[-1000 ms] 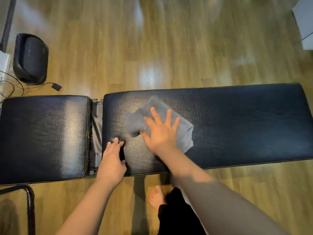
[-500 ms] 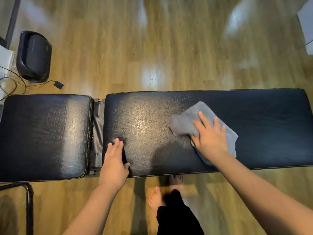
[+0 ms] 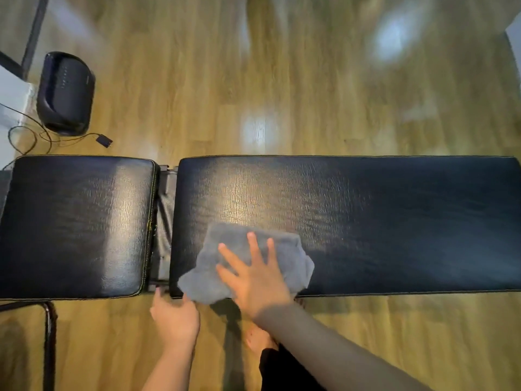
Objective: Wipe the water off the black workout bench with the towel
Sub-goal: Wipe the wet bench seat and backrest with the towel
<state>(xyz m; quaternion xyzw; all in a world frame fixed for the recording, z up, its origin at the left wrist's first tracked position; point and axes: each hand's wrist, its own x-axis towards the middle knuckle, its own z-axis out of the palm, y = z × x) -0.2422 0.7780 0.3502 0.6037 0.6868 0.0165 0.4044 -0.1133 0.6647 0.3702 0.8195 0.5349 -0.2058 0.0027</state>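
The black workout bench [image 3: 366,221] lies crosswise on the wood floor [image 3: 282,80], in 2 padded parts: a long pad and, to its left across a narrow gap showing metal frame [image 3: 163,227], a shorter seat pad [image 3: 76,227]. Both pads are glossy, creased black vinyl with rounded corners and a thin stitched seam along the edges. The long pad's right end runs out of view.

The gray towel [image 3: 287,261] is on the long pad, at its near left corner, bunched and soft-looking, with its lower left fold hanging slightly over the pad's near edge. The right hand [image 3: 253,280] presses flat on the towel, fingers straight and spread, holding nothing in a curl. To the right of the towel the long pad is bare along most of its length, its surface showing faint streaks.

The left hand [image 3: 174,317] is at the pad's near left corner, just left of the towel, fingertips at the edge by the gap; the blur leaves it unclear whether they curl around the edge or only touch it.

Below the bench's near edge, a bare foot [image 3: 258,340] stands on the floor, and a dark metal tube [image 3: 49,334] bends downward under the seat pad. Beyond the seat pad's far edge sit a rounded black device [image 3: 64,91] and a thin cable [image 3: 42,136] with a small plug. The floor beyond the long pad is smooth, shiny plank.
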